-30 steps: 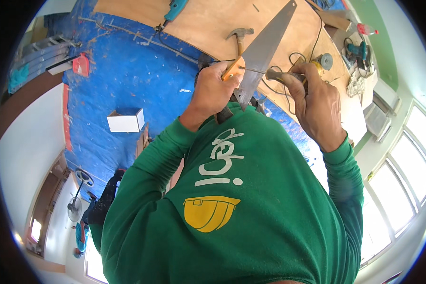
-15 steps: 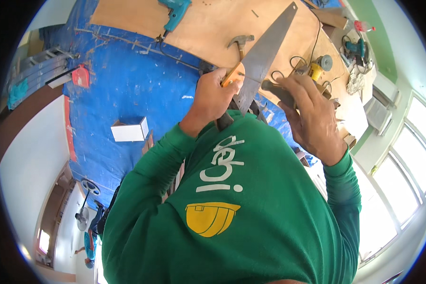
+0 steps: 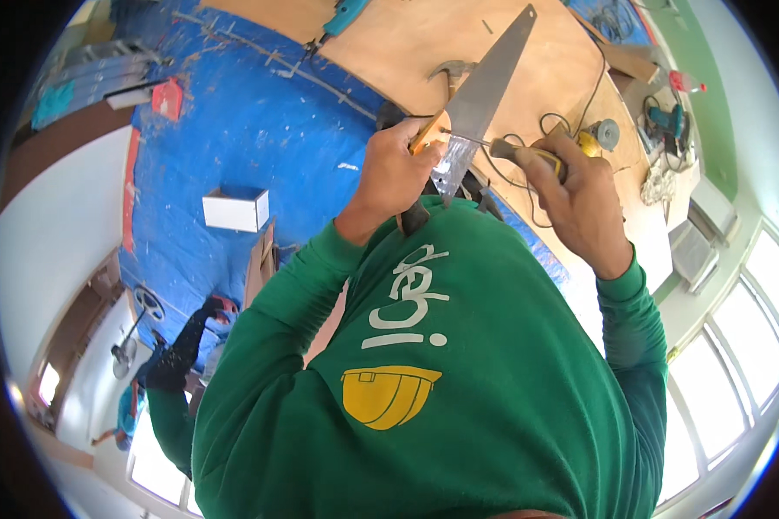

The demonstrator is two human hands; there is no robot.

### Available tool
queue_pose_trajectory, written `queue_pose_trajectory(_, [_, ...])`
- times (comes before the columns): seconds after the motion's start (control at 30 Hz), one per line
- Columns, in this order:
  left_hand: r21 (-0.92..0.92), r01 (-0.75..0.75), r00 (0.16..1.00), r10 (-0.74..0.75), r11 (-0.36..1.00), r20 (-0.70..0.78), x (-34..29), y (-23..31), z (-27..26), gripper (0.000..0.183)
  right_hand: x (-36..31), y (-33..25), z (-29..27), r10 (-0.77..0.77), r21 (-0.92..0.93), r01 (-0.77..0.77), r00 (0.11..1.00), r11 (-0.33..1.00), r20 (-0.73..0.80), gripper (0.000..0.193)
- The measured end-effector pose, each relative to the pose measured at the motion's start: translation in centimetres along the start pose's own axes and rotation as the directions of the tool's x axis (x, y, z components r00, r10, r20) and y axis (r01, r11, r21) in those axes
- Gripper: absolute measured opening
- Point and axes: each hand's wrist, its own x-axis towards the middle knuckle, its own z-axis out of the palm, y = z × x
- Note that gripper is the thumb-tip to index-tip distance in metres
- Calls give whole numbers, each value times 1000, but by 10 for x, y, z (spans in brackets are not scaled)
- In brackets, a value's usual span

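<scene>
A handsaw (image 3: 486, 85) points away from me, its wide grey blade tapering to the far tip. My left hand (image 3: 391, 171) is closed around its orange handle (image 3: 430, 132), and the blade's heel reaches back close to my shirt. My right hand (image 3: 580, 195) grips a screwdriver (image 3: 541, 159) by its dark and yellow handle. The thin shaft lies across the blade toward a dark screw at the orange handle; whether the tip sits in it I cannot tell. Beyond the saw, a claw hammer (image 3: 451, 69) is partly hidden by the blade.
A plywood table (image 3: 389, 48) bears a teal power tool (image 3: 346, 17), an angle grinder (image 3: 601, 135) and loose cables. Blue sheeting (image 3: 260, 143) covers the floor, with a white box (image 3: 236, 210) on it. Another person (image 3: 177, 359) is at the lower left.
My right fingers have curled and shifted around the screwdriver, and its shaft now shows against the blade. The view has shifted slightly. More of a person shows at the lower left.
</scene>
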Motion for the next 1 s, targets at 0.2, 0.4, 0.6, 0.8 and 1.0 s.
queue_pose_trajectory(0.2, [56,66,983,-55,996,-176,-47,-4,29,35,-12,30,-7,-477,-237,475,877,847,53,41])
queue_pose_trajectory(0.4, [75,59,954,-35,995,-296,-83,-3,57,34,-15,45,-15,-710,-454,782,601,427,367,22])
queue_pose_trajectory(0.6, [-47,-36,898,12,998,-440,-100,-19,72,27,0,42,-11,-87,151,-7,791,989,606,14])
queue_pose_trajectory(0.8, [-41,-40,885,16,998,-465,-94,-16,57,26,-8,39,12,-761,-378,805,574,457,303,20])
queue_pose_trajectory(1.0, [77,-8,907,39,997,-420,-94,-14,34,26,35,11,9,56,203,-287,691,936,720,20])
